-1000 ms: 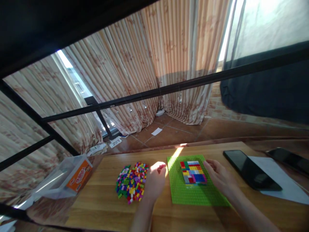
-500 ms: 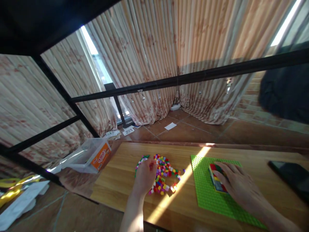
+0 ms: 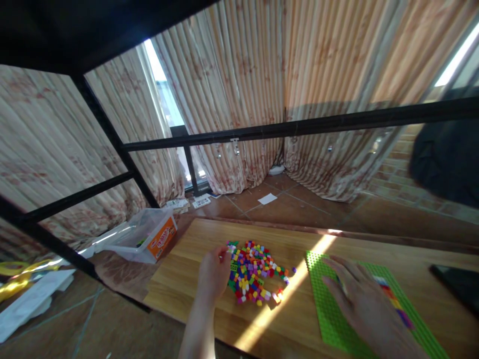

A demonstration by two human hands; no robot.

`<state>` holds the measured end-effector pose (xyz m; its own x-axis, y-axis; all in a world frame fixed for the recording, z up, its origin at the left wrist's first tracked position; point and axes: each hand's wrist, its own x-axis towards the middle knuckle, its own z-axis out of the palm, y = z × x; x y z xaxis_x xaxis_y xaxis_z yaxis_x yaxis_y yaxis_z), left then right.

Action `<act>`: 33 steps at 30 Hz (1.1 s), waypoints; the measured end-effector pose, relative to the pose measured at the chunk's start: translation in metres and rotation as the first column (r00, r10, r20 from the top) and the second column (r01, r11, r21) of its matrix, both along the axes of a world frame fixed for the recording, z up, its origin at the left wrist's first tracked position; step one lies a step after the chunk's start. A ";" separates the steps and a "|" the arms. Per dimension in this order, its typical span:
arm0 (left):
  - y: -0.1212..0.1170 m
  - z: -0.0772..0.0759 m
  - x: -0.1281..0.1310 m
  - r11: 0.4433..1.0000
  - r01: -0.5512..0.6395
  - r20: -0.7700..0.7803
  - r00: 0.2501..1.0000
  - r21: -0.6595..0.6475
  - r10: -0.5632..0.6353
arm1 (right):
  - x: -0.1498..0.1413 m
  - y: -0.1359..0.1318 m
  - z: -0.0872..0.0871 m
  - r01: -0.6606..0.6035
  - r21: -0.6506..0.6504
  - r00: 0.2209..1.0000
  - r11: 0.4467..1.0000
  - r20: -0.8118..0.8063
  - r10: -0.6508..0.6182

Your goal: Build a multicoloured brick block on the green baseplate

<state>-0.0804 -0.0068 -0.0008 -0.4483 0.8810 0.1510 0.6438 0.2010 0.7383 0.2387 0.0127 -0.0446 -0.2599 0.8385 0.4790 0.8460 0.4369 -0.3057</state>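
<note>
Small multicoloured toy bricks (image 3: 254, 269) lie in a loose pile on the wooden table. My left hand (image 3: 214, 271) is at the pile's left edge, with thumb and forefinger pinched together; whatever sits between them is too small to make out. Over the green baseplate (image 3: 322, 309) spreads my right hand (image 3: 361, 294), a little blurred, with its fingers stretched and the thumb apart. Beneath and beside it, a row of coloured bricks (image 3: 394, 299) shows red, orange, yellow and purple on the plate. The hand hides most of the plate's middle.
A dark phone-like slab (image 3: 458, 289) lies at the table's right end. Left of the wooden table (image 3: 175, 269) stands a clear plastic bin (image 3: 140, 239) with an orange label. A black metal frame (image 3: 262, 132) crosses in front of the curtains. White paper (image 3: 267, 199) lies on the tiled floor.
My left hand has drawn left, from over the pile to its edge, uncovering more bricks. The right hand has shifted across the brick build, and coloured bricks now show on its right side.
</note>
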 end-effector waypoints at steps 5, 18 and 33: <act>0.012 -0.014 -0.026 0.981 -0.181 0.050 0.983 0.074 0.178 | -0.065 -0.004 -0.034 -0.099 -0.012 0.986 0.995 -0.136 0.097; 0.015 -0.055 -0.018 0.973 0.140 0.148 0.974 0.184 -0.168 | -0.127 0.006 -0.051 -0.062 -0.024 0.952 0.998 -0.303 0.052; 0.018 -0.061 -0.010 0.957 -0.186 0.665 0.747 0.222 -0.009 | -0.201 -0.007 -0.016 -0.049 -0.039 0.990 0.998 -0.131 0.043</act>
